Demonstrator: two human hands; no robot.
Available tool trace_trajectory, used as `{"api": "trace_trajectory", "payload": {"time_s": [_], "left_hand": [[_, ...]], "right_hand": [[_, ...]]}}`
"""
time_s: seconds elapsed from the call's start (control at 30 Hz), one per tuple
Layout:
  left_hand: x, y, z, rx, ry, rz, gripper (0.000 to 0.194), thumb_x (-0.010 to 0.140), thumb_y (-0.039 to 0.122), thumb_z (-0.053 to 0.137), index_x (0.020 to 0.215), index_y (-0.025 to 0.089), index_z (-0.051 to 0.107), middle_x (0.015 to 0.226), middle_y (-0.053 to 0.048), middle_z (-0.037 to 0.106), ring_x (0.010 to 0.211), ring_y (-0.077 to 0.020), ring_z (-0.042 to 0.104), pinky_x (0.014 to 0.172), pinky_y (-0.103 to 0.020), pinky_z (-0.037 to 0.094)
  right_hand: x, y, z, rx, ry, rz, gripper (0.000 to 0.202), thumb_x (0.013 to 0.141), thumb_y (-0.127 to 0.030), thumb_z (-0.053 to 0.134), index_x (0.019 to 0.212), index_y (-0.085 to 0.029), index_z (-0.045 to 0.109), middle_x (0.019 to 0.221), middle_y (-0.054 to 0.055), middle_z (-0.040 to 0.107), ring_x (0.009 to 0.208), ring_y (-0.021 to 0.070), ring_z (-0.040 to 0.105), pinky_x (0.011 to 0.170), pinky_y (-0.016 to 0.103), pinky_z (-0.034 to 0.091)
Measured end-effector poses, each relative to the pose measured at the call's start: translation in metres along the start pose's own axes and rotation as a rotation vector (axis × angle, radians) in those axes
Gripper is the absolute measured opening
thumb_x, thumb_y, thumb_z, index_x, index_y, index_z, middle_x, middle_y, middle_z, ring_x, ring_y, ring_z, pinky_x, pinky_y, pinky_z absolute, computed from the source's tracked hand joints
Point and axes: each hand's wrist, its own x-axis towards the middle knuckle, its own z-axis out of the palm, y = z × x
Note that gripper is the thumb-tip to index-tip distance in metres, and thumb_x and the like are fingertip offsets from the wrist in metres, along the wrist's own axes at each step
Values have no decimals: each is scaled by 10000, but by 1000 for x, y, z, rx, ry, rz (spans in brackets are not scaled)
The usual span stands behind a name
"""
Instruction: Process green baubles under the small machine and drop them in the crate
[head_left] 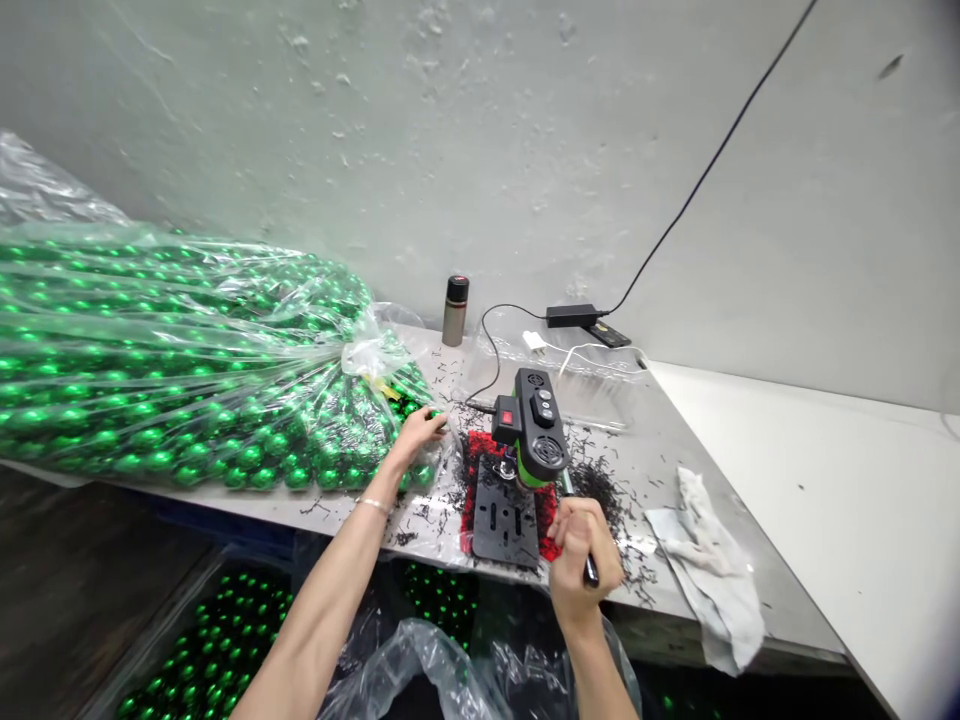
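My right hand (586,553) is wrapped round the black-ended lever (590,572) of a small black and green press (541,425). The press stands on a black slotted base plate (504,528) over a red mat (481,445). My left hand (420,432) reaches to the open end of a clear plastic bag of shiny green balls (262,440), left of the press. Its fingers are bent close together at the bag's edge; whatever they hold is too small to make out.
Small black pieces (600,490) lie scattered round the press. Behind it are a bottle (455,312), a power adapter (571,316) with cables and a clear tray (600,400). A white cloth (709,570) hangs over the right front edge. More green balls (210,640) are below the table.
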Motion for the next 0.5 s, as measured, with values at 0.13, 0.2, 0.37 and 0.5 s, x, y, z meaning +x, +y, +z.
{"api": "trace_trajectory", "payload": {"time_s": [0.13,0.2,0.37,0.5], "left_hand": [[-50,-14,1,-598,-140,-62,218,926,274,638,1105,149,645,1017,-99,737,889,-161,727,824,-284,598],[-75,-21,9,-837,-200,-149,241,859,258,716,1073,160,667,992,-82,743,846,-146,723,807,-264,600],[-109,-26,45,-653,-248,-102,425,828,355,732,1205,176,655,946,-50,727,788,-150,703,740,-279,591],[-114,-24,75,-208,-208,165,414,834,379,706,1183,171,623,977,-64,738,868,-206,700,802,-354,575]], "right_hand": [[0,-1,1,-2,10,-3,334,963,-123,439,640,-202,466,674,-2,525,622,120,529,556,268,403],[2,-4,1,-22,12,-8,334,963,-123,434,642,-202,478,667,-2,525,622,124,529,564,276,404],[6,-7,0,-34,-12,-40,307,957,-106,438,669,-206,473,676,-8,525,638,119,529,578,270,409],[7,-8,-1,-50,-29,-63,293,952,-92,434,686,-210,465,684,-13,518,653,118,532,583,263,417]]}}
